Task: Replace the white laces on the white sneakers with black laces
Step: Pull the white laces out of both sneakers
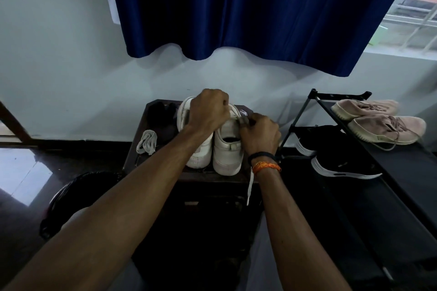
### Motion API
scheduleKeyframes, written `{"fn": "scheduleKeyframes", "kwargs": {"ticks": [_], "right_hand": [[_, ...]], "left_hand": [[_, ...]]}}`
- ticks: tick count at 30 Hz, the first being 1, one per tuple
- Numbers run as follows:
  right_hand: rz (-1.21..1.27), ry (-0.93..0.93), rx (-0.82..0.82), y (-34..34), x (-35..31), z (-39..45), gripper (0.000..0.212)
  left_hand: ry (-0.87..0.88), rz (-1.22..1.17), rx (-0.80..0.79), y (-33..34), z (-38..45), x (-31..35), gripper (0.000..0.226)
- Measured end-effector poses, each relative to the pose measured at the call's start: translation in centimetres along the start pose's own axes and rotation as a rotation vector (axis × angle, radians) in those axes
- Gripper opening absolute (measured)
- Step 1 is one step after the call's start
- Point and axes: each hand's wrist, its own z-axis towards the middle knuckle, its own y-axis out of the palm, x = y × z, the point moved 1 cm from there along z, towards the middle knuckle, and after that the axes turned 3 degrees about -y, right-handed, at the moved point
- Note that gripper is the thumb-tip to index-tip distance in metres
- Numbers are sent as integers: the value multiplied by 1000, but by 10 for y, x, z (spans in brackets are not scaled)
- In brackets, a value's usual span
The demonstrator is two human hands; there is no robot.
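Observation:
Two white sneakers stand side by side, heels toward me, on a small dark table [132, 149]. My left hand [208, 111] is curled over the front of the right sneaker [227, 146], covering part of the left sneaker [201, 151], and seems to pinch its white lace [250, 184]. My right hand [259, 136] pinches the same lace at the right side of that shoe; the lace's free end hangs down past my wrist over the table edge. A removed white lace [146, 142] lies bundled on the table's left. Dark items, possibly black laces [160, 113], lie at the back left.
A black shoe rack [402, 172] stands on the right, holding a pair of beige sneakers [378, 123] on top and black sneakers [331, 156] below. A dark bin [66, 198] sits on the floor at left. A blue curtain [248, 7] hangs behind against the wall.

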Motion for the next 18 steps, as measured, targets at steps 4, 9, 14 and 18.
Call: {"fn": "scheduleKeyframes", "kwargs": {"ticks": [4,9,14,18], "right_hand": [[10,7,19,3,-1,0,23],[2,23,10,6,-1,-1,21],[-6,15,4,6,0,0,24],[13,5,11,4,-1,0,26]], "left_hand": [[-189,55,219,-33,13,-20,11],[-240,230,101,-44,20,-31,22],[152,158,-58,-19,7,-1,43],[332,137,-157,2,0,13,29]]}}
